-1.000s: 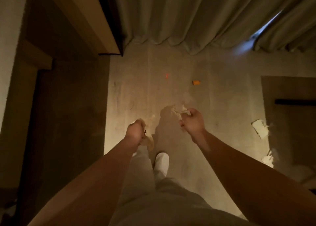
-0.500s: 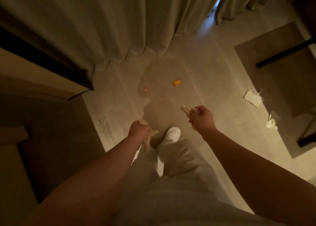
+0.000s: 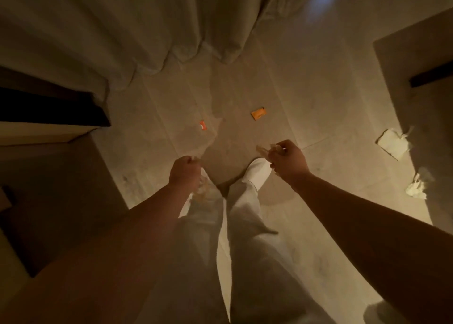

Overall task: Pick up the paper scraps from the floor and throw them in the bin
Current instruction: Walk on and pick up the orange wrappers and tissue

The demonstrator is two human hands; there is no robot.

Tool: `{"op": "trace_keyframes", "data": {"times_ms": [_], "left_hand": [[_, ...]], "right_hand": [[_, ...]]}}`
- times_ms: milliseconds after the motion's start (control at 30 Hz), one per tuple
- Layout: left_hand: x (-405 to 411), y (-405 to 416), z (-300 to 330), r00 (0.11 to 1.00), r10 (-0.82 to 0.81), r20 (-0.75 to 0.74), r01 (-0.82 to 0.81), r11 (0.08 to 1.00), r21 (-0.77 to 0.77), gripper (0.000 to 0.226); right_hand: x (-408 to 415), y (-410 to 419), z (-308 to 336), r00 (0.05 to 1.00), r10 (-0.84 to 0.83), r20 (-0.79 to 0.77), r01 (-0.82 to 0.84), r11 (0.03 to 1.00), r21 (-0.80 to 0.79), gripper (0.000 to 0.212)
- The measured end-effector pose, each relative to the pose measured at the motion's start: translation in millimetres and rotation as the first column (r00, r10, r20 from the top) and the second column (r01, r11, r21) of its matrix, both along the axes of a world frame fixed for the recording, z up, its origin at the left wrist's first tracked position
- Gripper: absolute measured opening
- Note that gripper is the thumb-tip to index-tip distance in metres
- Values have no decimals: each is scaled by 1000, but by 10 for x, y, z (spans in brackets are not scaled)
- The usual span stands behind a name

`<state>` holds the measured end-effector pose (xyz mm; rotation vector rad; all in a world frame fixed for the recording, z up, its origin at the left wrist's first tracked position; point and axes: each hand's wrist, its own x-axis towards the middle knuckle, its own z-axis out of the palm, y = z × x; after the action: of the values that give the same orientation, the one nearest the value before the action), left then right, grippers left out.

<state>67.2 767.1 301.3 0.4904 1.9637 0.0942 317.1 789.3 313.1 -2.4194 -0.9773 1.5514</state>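
Both hands are closed into fists around paper I've gathered: my left hand (image 3: 185,173) has a crumpled wad hanging below the knuckles against my trouser leg, and my right hand (image 3: 288,160) pinches a scrap (image 3: 263,150) that pokes out to the left of the fingers. Over the last second my view has swung round and I've stepped forward, so the two orange scraps, the bigger one (image 3: 258,113) and the smaller one (image 3: 202,125), now lie on the floor (image 3: 318,98) much nearer, just ahead of my shoe (image 3: 256,171). I judge these come next, though neither hand is free. Off to my right a flat white piece (image 3: 392,144) and a crumpled one (image 3: 416,187) sit well apart from me beside a darker mat (image 3: 421,61). No bin is in view anywhere. Dim light blurs how much paper each fist holds, and a curtain (image 3: 147,29) hides the floor's far edge
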Motion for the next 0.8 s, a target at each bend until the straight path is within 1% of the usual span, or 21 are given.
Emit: {"op": "trace_keyframes", "data": {"times_ms": [100,167,233,300,400,467,533,600,700,800], "left_hand": [[29,326,-709,986,-143,-84,143,990,-10,16],[54,504,-1246,978,-186,-94,185,983,-14,18],[63,665,-1734,968,-234,-86,234,972,-21,19],[69,815,-2176,967,-240,-90,240,971,-15,30],[54,995,-2899,972,-206,-118,208,978,5,49],[24,1094,-3355,967,-206,-149,212,977,23,55],[-48,1169,-3758,937,-285,-201,289,957,-6,56],[-114,1226,-4060,885,-389,-254,382,921,-79,60],[-155,1247,-4354,899,-302,-316,281,953,-111,75],[-163,1255,-4571,876,-283,-391,266,959,-99,92]], "right_hand": [[16,286,-627,995,92,37,-90,995,-52,33],[43,456,-1090,987,147,64,-142,987,-77,36],[59,613,-1588,982,167,90,-160,984,-82,36],[60,752,-2091,971,202,127,-191,977,-97,34],[54,957,-2791,966,199,168,-179,976,-125,35],[39,1071,-3232,963,196,184,-174,976,-128,41],[26,1159,-3608,961,190,199,-167,978,-129,49],[35,1227,-3923,961,176,215,-150,980,-130,57],[79,1304,-4277,956,160,245,-136,984,-111,72],[155,1357,-4494,929,233,289,-218,972,-84,87]]}}
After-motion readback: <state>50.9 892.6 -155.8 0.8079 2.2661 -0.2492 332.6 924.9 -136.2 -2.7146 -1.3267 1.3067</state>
